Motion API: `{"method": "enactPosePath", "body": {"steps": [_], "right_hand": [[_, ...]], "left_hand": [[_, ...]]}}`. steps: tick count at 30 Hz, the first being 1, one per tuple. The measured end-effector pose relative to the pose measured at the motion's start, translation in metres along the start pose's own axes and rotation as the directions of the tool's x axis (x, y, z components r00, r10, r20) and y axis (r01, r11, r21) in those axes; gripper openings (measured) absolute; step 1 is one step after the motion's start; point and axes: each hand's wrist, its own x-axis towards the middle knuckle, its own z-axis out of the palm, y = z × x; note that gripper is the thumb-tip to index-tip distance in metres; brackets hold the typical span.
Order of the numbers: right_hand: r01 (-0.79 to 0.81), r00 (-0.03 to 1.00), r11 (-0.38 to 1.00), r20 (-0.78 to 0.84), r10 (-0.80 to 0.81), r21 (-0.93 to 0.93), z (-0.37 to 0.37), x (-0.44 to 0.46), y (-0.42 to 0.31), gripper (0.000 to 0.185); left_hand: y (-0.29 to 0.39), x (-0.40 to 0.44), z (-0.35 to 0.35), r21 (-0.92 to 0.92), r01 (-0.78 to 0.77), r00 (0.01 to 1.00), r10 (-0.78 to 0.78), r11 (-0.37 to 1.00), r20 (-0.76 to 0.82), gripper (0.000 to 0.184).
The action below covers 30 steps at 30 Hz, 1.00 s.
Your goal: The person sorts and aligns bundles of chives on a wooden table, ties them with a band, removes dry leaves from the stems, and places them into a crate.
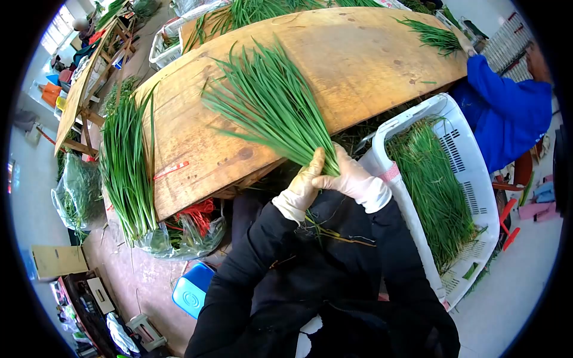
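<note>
A fanned bunch of long green stalks (274, 98) lies over the front edge of the wooden table (346, 53), its leafy tips pointing up and left. My left hand (304, 184), in a pale glove, is closed round the lower ends of the bunch. My right hand (352, 178), also gloved, grips the same ends from the right, its thumb beside my left hand. Another pile of green stalks (126, 161) rests along the table's left end. To my right, a white plastic crate (409, 209) holds many more green stalks.
A co-worker in a blue top (507, 107) sits at the right, one hand near a small bunch (433, 36). A clear bag with red ties (200, 224) and a blue container (192, 290) are below the table. White baskets (164, 53) stand beyond it.
</note>
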Motion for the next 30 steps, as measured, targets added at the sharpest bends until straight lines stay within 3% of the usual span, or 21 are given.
{"method": "enactPosePath", "body": {"steps": [1,3,4,5,7,8,9,10,11,12,13,14,16,17,18,19,22,25,28,30], "right_hand": [[0.103,0.99,0.991,-0.085,-0.11,-0.081,0.005,-0.001,0.01,0.067],[-0.33,0.94,0.912,0.17,0.294,0.246,-0.007,0.008,-0.003,0.051],[-0.414,0.91,0.863,0.136,0.391,0.289,-0.009,0.011,-0.003,0.037],[-0.365,0.931,0.884,0.119,0.345,0.293,-0.016,0.011,-0.005,0.034],[-0.258,0.963,0.885,0.033,0.266,0.388,-0.038,0.015,-0.029,0.031],[-0.34,0.934,0.679,0.152,0.322,0.651,-0.066,0.021,-0.03,0.026],[-0.405,0.899,0.39,0.283,0.333,0.827,-0.094,0.027,-0.031,0.023],[-0.288,0.942,0.764,0.029,0.334,0.577,-0.103,0.029,-0.042,0.022],[-0.182,0.956,0.968,-0.2,0.215,0.172,-0.112,0.029,-0.051,0.021],[-0.177,0.957,0.962,-0.193,0.218,0.206,-0.13,0.034,-0.038,0.021],[-0.167,0.959,0.957,-0.187,0.213,0.237,-0.142,0.039,-0.024,0.02],[-0.227,0.926,0.943,-0.246,0.287,0.242,-0.142,0.039,-0.023,0.021],[-0.367,0.856,0.912,-0.318,0.408,0.182,-0.138,0.044,-0.019,0.021],[-0.444,0.806,0.884,-0.365,0.466,0.146,-0.137,0.049,-0.016,0.022],[-0.439,0.809,0.882,-0.353,0.47,0.169,-0.139,0.057,-0.012,0.024],[-0.43,0.779,0.897,-0.462,0.424,0.099,-0.141,0.065,-0.01,0.024],[-0.337,0.758,0.923,-0.526,0.384,0.187,-0.167,0.11,-0.004,0.023],[-0.148,0.792,0.887,-0.485,0.371,0.436,-0.187,0.158,-0.009,0.021],[-0.12,0.717,0.887,-0.578,0.388,0.446,-0.179,0.206,-0.012,0.017],[-0.371,0.733,0.902,-0.526,0.431,0.221,-0.176,0.229,0.0,0.019]], "left_hand": [[0.0,0.005,0.001,0.019,0.052,0.998,-0.052,0.998,-0.041,0.05],[0.012,0.014,-0.02,0.303,0.254,0.949,-0.298,0.918,0.106,0.055],[0.014,0.018,-0.027,0.477,0.175,0.926,-0.309,0.861,0.218,0.057],[0.035,0.011,-0.004,0.668,0.173,0.927,-0.349,0.724,0.139,0.057],[0.069,-0.028,0.012,0.597,-0.018,0.934,-0.2,0.802,0.296,0.055],[0.092,-0.037,0.032,0.72,0.072,0.953,-0.261,0.69,0.154,0.052],[0.104,-0.043,0.024,0.732,-0.002,0.976,-0.158,0.681,0.15,0.042],[0.114,-0.05,0.014,0.753,-0.064,0.998,0.02,0.655,0.068,0.033],[0.125,-0.053,0.005,0.73,-0.1,0.984,0.174,0.676,-0.026,0.026],[0.134,-0.053,-0.015,0.737,-0.117,0.947,0.298,0.665,-0.118,0.024],[0.144,-0.05,-0.041,0.771,-0.155,0.928,0.359,0.617,-0.101,0.027],[0.154,-0.051,-0.063,0.855,-0.207,0.936,0.351,0.476,0.031,0.033],[0.162,-0.051,-0.072,0.975,-0.167,0.904,0.372,-0.148,0.211,0.049],[0.162,-0.055,-0.071,0.817,-0.004,0.876,0.392,-0.576,0.281,0.059],[0.156,-0.056,-0.071,0.784,0.028,0.899,0.359,-0.62,0.252,0.068],[0.152,-0.056,-0.069,0.791,0.043,0.896,0.374,-0.61,0.24,0.066],[0.152,-0.06,-0.061,0.826,0.049,0.862,0.441,-0.561,0.249,0.062],[0.152,-0.06,-0.059,0.823,0.046,0.851,0.453,-0.567,0.265,0.059],[0.154,-0.058,-0.058,0.826,0.094,0.874,0.443,-0.555,0.198,0.063],[0.155,-0.058,-0.055,0.841,0.102,0.863,0.469,-0.53,0.19,0.064]]}}
